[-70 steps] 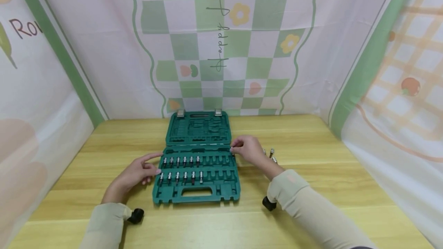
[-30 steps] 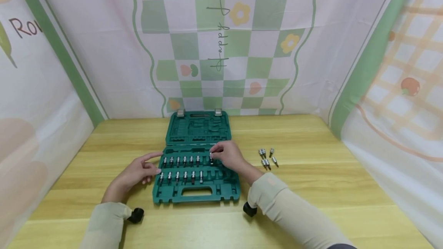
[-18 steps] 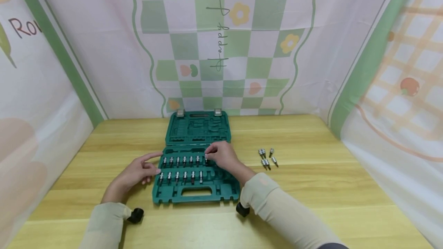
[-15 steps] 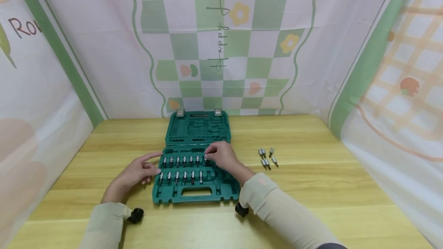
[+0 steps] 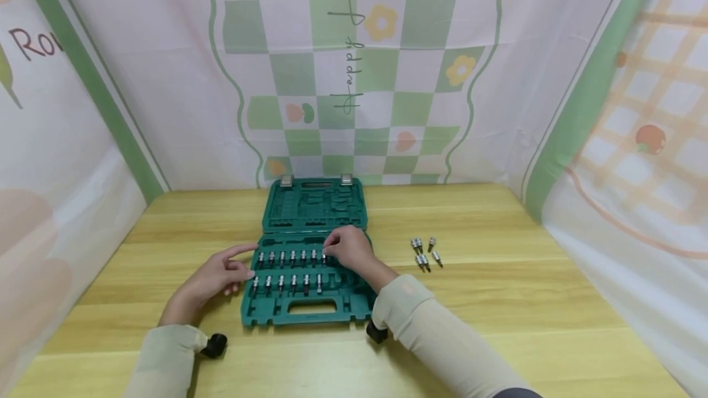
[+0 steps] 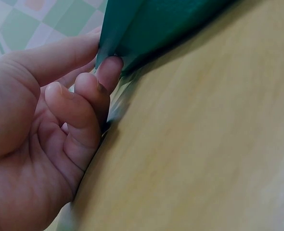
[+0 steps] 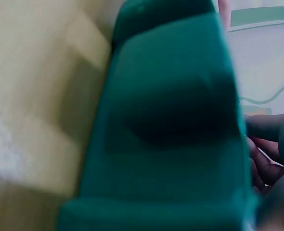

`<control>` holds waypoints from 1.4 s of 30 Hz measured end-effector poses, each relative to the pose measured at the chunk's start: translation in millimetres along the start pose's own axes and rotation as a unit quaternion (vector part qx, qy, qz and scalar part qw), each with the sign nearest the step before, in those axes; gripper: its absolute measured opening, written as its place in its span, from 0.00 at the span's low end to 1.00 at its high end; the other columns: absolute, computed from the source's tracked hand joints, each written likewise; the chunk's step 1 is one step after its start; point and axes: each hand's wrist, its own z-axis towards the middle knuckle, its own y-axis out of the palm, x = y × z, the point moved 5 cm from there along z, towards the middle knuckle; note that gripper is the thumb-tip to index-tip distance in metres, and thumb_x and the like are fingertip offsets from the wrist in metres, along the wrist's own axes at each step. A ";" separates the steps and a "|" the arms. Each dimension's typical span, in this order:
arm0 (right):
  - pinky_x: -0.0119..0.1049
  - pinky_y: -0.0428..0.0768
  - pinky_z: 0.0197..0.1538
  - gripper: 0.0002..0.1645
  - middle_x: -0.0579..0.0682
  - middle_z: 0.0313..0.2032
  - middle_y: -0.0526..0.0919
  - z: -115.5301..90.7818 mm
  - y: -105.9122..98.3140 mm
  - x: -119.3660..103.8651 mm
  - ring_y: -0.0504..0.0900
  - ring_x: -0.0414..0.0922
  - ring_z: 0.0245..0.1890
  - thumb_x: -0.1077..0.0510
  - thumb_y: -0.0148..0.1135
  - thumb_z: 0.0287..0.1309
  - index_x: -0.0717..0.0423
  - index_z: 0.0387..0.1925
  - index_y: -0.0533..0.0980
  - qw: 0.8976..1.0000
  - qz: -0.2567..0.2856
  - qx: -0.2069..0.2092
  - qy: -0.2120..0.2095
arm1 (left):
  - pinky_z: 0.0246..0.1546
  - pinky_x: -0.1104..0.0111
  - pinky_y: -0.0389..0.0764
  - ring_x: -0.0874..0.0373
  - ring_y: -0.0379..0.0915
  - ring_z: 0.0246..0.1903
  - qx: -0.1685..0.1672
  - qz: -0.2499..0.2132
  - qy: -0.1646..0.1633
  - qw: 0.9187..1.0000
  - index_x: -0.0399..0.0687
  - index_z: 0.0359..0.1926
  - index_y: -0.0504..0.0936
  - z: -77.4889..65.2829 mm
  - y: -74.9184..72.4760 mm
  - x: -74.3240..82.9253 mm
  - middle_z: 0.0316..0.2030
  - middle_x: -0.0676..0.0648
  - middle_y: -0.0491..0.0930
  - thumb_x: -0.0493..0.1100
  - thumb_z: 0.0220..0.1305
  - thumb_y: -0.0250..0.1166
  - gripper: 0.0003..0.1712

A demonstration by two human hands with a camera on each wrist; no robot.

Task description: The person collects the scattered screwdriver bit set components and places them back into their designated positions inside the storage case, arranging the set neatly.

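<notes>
A green case (image 5: 310, 309) lies open on the table, with two rows of silver-and-dark bit sockets in its slots. At the right end of the back row, my right hand (image 5: 351, 247) pinches a bit socket (image 5: 324, 258) between thumb and forefinger, at a slot. In the right wrist view the case's side wall (image 7: 175, 168) hides most of that hand and the socket. My left hand (image 5: 212, 275) touches the case's left edge with forefinger and thumb. The left wrist view shows its other fingers (image 6: 72, 108) loosely bent beside the case wall.
Several loose bit sockets (image 5: 419, 245) lie on the wooden table (image 5: 470, 300) to the right of the case. Behind it the raised lid (image 5: 315, 204) leans back near a patterned cloth (image 5: 354, 78), which also covers both sides.
My right hand has carried the bit socket leftward from the case's right edge to beside the last socket in the back row. The left hand stays at the left edge.
</notes>
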 end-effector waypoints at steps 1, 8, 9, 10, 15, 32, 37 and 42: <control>0.37 0.77 0.32 0.04 0.41 0.29 0.82 0.1 0.2 -0.2 0.77 0.40 0.28 0.58 0.68 0.59 0.49 0.28 0.84 1.000 -0.004 -0.001 0.001 | 0.20 0.68 0.75 0.57 0.69 0.20 0.001 0.001 0.000 1.000 0.46 0.73 0.60 -0.1 0.1 0.0 0.30 0.41 0.80 0.41 0.66 0.65 0.38; 0.37 0.77 0.32 0.05 0.41 0.29 0.82 1.9 0.6 -2.6 0.77 0.39 0.28 0.58 0.69 0.58 0.49 0.27 0.84 1.000 -0.031 -0.001 -0.003 | 0.21 0.68 0.76 0.56 0.70 0.20 0.002 0.014 -0.003 1.000 0.46 0.73 0.59 -0.6 -0.7 -0.9 0.30 0.41 0.80 0.42 0.66 0.64 0.38; 0.37 0.77 0.32 0.05 0.41 0.29 0.82 2.4 0.6 -3.4 0.77 0.39 0.27 0.58 0.69 0.58 0.49 0.27 0.84 0.999 -0.036 0.000 -0.006 | 0.21 0.68 0.76 0.56 0.70 0.20 0.002 0.015 -0.003 1.000 0.46 0.73 0.59 -0.6 -0.9 -1.0 0.30 0.41 0.80 0.42 0.66 0.64 0.38; 0.37 0.77 0.32 0.05 0.41 0.29 0.82 3.2 0.8 -4.0 0.77 0.39 0.27 0.57 0.69 0.58 0.48 0.27 0.84 0.999 -0.042 0.000 -0.007 | 0.21 0.68 0.76 0.56 0.70 0.20 0.001 0.016 -0.003 1.000 0.46 0.73 0.59 -0.6 -1.0 -1.0 0.30 0.41 0.80 0.42 0.66 0.64 0.38; 0.37 0.76 0.31 0.07 0.40 0.28 0.81 6.8 2.5 -4.0 0.76 0.38 0.25 0.56 0.69 0.58 0.46 0.24 0.82 0.997 -0.072 -0.003 -0.002 | 0.21 0.68 0.76 0.56 0.70 0.20 0.002 0.016 -0.001 1.000 0.46 0.73 0.59 -0.4 -1.3 -0.9 0.30 0.41 0.80 0.42 0.66 0.64 0.38; 0.37 0.77 0.32 0.03 0.43 0.29 0.80 13.1 -12.4 8.8 0.77 0.41 0.29 0.58 0.68 0.59 0.50 0.30 0.81 0.999 -0.003 -0.016 -0.030 | 0.20 0.68 0.75 0.57 0.69 0.19 0.003 0.007 -0.001 1.000 0.46 0.73 0.60 0.3 0.2 1.8 0.30 0.41 0.80 0.40 0.65 0.65 0.38; 0.37 0.77 0.33 0.03 0.44 0.30 0.80 13.0 -22.1 17.1 0.77 0.41 0.30 0.59 0.68 0.59 0.53 0.31 0.81 0.999 0.013 -0.015 -0.036 | 0.20 0.68 0.75 0.56 0.69 0.19 0.001 0.012 0.003 1.000 0.45 0.73 0.60 0.4 -0.6 0.4 0.30 0.41 0.80 0.40 0.66 0.64 0.38; 0.37 0.76 0.33 0.02 0.44 0.30 0.79 12.1 -31.3 25.8 0.76 0.42 0.30 0.60 0.68 0.59 0.53 0.31 0.81 0.999 0.000 -0.023 -0.030 | 0.20 0.68 0.75 0.57 0.69 0.19 -0.003 0.006 0.007 1.000 0.44 0.73 0.59 -0.9 -0.3 1.3 0.30 0.40 0.80 0.39 0.66 0.65 0.38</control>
